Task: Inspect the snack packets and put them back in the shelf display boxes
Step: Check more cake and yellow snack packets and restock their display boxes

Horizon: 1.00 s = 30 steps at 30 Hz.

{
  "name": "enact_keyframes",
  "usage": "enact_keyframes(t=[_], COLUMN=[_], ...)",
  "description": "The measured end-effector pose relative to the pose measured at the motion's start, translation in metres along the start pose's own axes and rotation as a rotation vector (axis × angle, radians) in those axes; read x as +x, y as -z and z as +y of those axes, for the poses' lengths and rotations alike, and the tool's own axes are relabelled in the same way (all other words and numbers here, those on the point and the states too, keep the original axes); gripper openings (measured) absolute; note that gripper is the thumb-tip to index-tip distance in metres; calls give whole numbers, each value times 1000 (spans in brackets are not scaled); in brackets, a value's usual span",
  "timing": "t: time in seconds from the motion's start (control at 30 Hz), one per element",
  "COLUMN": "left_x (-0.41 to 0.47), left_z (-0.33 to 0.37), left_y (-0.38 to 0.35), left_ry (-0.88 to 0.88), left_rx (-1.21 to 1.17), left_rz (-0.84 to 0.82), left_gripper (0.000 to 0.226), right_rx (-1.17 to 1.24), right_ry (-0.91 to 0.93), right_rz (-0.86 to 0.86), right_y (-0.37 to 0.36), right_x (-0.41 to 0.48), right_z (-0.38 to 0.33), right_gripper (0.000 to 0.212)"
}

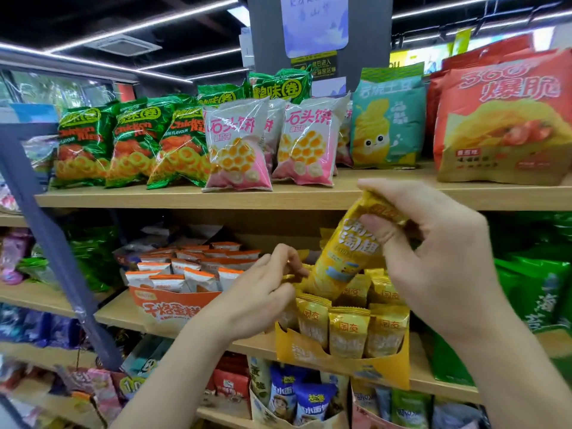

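Observation:
My right hand (pixel 433 249) pinches the top of a yellow snack packet (pixel 346 258), tilted with its lower end down among the other yellow packets. These stand upright in a yellow display box (pixel 340 363) on the middle shelf. My left hand (pixel 263 289) reaches in from the left, its curled fingers holding the top edges of yellow packets at the back left of that box, just beside the held packet's lower end.
An orange display box (pixel 173 305) of white-and-orange packets stands left of the yellow box. The upper wooden shelf (pixel 185 198) carries green, pink, teal and red snack bags. Green bags (pixel 538 289) sit to the right. A grey post (pixel 52 243) slants across the left.

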<state>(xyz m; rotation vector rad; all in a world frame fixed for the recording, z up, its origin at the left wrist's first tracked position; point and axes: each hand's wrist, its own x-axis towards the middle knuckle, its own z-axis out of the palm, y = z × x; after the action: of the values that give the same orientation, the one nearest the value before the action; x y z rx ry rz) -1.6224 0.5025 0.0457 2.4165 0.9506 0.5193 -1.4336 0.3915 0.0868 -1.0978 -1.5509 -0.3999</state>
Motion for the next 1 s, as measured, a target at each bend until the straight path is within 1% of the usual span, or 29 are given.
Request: enact_keyframes(t=[0.03, 0.1, 0.17, 0.23, 0.3, 0.4, 0.47, 0.57, 0.63, 0.7, 0.77, 0.8, 0.83, 0.87, 0.93, 1.0], left_x=[2, 3, 4, 3, 1, -2, -3, -5, -5, -3, -1, 1, 3, 5, 9, 14], left_z=[0, 4, 5, 6, 2, -5, -11, -17, -21, -23, -24, -25, -26, -26, -25, -23], left_y=[2, 4, 4, 2, 0, -4, -8, -15, -18, -20, -17, -14, -10, -7, -4, 0], left_ry=[11, 17, 22, 39, 2, 2, 9, -21, -42, -80, -102, -97, -81, -60, 1, 46], left_rx=[-2, 2, 13, 23, -4, -71, -96, -145, -186, -205, -182, -143, -89, -33, 37, 55], left_rz=[-18, -29, -37, -24, -15, 4, 19, 51, 103, 276, 485, 544, 554, 517, 397, 348], left_gripper=[24, 33, 42, 49, 46, 42, 40, 39, 37, 29, 25, 24, 24, 25, 28, 30], right_rx=[-38, -91, -102, -139, -187, -265, -367, -501, -526, -560, -575, -564, -539, -520, -492, -483], right_ry=[34, 67, 21, -63, -137, -217, -241, -265, -270, -259, -242, -241, -253, -259, -225, -124], right_rz=[-32, -105, -205, -308, -385, -449, -517, -662, -725, -776, -785, -776, -762, -731, -601, -509], right_y=[-5, -15, -25, -34, -42, -54, -60, -63, -63, -63, -62, -61, -61, -61, -60, -60], right_x=[1, 2, 1, -2, -8, -16, -21, -25, -25, -24, -23, -23, -23, -23, -24, -27], right_z=[-1, -4, -6, -6, -2, 5, 6, 4, 5, 6, 8, 8, 8, 9, 6, 0], right_gripper=[37, 38, 40, 35, 29, 28, 28, 30, 28, 26, 26, 29, 32, 36, 38, 37])
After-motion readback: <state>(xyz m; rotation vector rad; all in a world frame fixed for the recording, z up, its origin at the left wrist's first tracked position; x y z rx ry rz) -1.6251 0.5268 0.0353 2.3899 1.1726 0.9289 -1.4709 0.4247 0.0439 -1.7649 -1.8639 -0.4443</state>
